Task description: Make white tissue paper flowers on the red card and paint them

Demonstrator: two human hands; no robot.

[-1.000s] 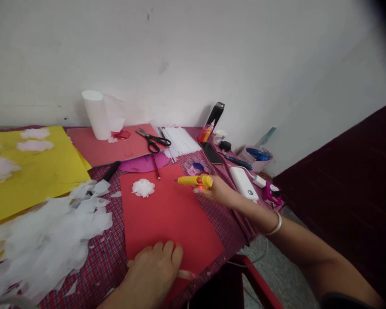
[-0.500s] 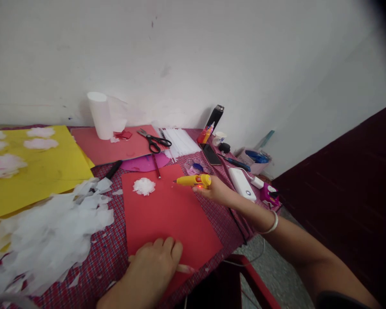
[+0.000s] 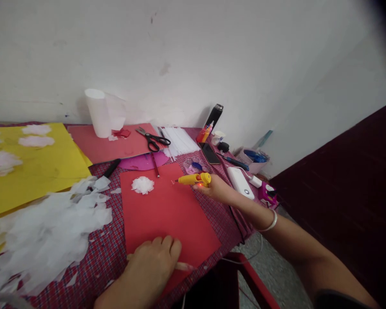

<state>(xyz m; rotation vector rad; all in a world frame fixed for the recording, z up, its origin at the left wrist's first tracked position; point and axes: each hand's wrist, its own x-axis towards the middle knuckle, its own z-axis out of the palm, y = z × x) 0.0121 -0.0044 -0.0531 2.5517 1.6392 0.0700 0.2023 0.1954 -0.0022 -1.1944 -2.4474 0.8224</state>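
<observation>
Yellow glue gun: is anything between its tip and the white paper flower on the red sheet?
Nothing visible is. The right hand holds the yellow glue gun; only the red sheet, with a small pale mark, lies between its tip and the white paper flower. The pencil lies just beyond that line.

On the table (image 3: 99,262) we log: paper rosette (image 3: 143,185) on middle sheet (image 3: 161,214); scraps (image 3: 58,227) left of sheet; scissors (image 3: 149,136) behind it; phone (image 3: 209,153) right of scissors; flask (image 3: 214,115) behind phone.

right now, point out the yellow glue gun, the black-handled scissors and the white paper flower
Yellow glue gun (image 3: 187,179): head view, on its barrel.
Black-handled scissors (image 3: 148,136): head view, where blades meet handles.
White paper flower (image 3: 143,185): head view, its middle.
</observation>
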